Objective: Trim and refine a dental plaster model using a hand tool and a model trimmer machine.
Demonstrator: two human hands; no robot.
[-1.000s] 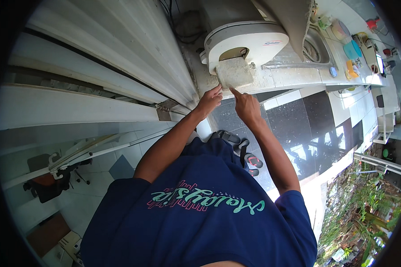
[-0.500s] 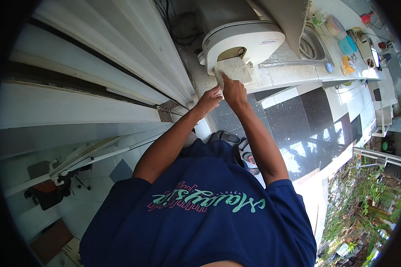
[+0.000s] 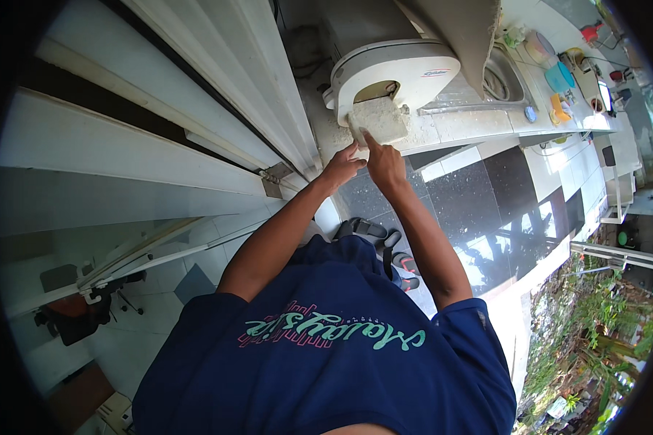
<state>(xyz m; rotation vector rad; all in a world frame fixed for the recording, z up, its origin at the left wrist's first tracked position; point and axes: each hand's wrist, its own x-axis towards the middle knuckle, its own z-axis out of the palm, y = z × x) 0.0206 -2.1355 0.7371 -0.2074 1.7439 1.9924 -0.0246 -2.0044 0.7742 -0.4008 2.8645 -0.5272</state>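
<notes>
A white machine (image 3: 395, 69) with an arched opening stands on the dusty counter, a powder-covered pale plate (image 3: 384, 119) jutting from its front. A pale elongated piece (image 3: 358, 125) lies along the plate's left side. My left hand (image 3: 341, 167) is closed at the lower end of that piece, fingers bent; what they grip is too small to make out. My right hand (image 3: 387, 165) has its index finger stretched onto the piece, the other fingers curled, holding nothing that I can see.
A steel sink (image 3: 519, 83), blue bowl (image 3: 559, 76) and yellow item (image 3: 559, 110) are right of the machine. White folding door panels (image 3: 123, 152) flank my left. Sandals (image 3: 366, 228) lie on the tiled floor; plants (image 3: 598, 341) show at lower right.
My right hand moved up and left onto the pale piece, then slid slightly back down. My left hand stays by the plate's front corner. The view has shifted slightly.
</notes>
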